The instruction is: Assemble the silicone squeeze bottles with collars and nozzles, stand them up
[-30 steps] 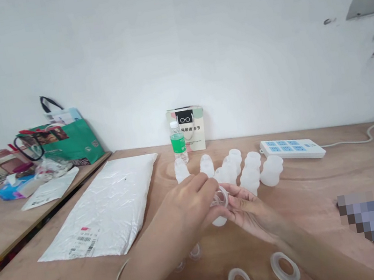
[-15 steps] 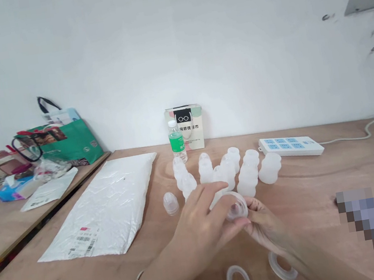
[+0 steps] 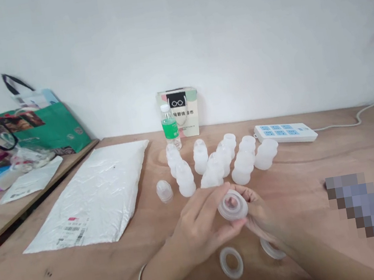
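Observation:
Between both hands, above the tabletop, is a translucent ring-shaped plastic piece [image 3: 232,205], its round opening tilted toward me. My left hand [image 3: 201,220] grips it from the left with thumb below and fingers above. On the far right side, the fingers of my right hand [image 3: 255,209] close around it. Below them two similar translucent rings lie on the table: one ring [image 3: 224,263] flat, another ring [image 3: 272,250] partly covered by my right wrist. Several frosted white wavy bottles [image 3: 241,169] stand just beyond my hands. A small clear domed cap [image 3: 164,191] sits to their left.
A white mailing bag [image 3: 106,190] lies left on the wooden table [image 3: 301,169]. Behind stand a green-labelled water bottle [image 3: 169,126] and a paper bag [image 3: 188,116]. A power strip [image 3: 285,133] is back right. A green bag [image 3: 46,129] is on the left-hand table.
The camera view has tilted down slightly, so the scene sits higher. My left fingers have shifted off the front of the ring piece, showing more of its opening; both hands keep hold.

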Available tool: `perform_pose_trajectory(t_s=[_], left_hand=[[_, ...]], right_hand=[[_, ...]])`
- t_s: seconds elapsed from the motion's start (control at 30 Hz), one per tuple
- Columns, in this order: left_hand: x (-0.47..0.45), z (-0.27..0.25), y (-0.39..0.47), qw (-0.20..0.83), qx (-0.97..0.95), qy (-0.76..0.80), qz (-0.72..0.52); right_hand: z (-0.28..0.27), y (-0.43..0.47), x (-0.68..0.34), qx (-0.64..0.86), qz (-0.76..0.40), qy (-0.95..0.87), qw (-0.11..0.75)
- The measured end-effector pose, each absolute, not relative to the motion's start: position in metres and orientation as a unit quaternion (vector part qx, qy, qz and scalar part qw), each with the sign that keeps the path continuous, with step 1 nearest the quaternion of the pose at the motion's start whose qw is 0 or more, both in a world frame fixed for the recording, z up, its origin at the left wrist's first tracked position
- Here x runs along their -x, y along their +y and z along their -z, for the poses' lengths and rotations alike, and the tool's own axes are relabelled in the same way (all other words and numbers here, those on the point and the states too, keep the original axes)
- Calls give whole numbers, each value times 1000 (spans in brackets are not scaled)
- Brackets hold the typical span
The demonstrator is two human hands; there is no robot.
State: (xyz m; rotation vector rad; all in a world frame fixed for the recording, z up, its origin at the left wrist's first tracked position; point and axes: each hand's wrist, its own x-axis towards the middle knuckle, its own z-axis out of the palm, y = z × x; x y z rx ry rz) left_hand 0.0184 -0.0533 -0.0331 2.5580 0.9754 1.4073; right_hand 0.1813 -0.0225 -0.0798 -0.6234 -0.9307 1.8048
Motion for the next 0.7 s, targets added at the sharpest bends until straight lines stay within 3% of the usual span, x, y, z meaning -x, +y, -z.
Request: perform_pose_trajectory(t_s=[0.2, 0.5, 0.7], left_hand=[[-22, 42, -51, 27, -809, 316, -495], [-30, 45, -50, 114, -802, 323, -489], [-31, 51, -53, 27, -825, 296, -481]], right_hand=[[82, -28, -180, 257, -739, -404, 474], [87, -35, -198, 245, -714, -479, 448], [94, -31, -202, 262, -715, -500, 413]])
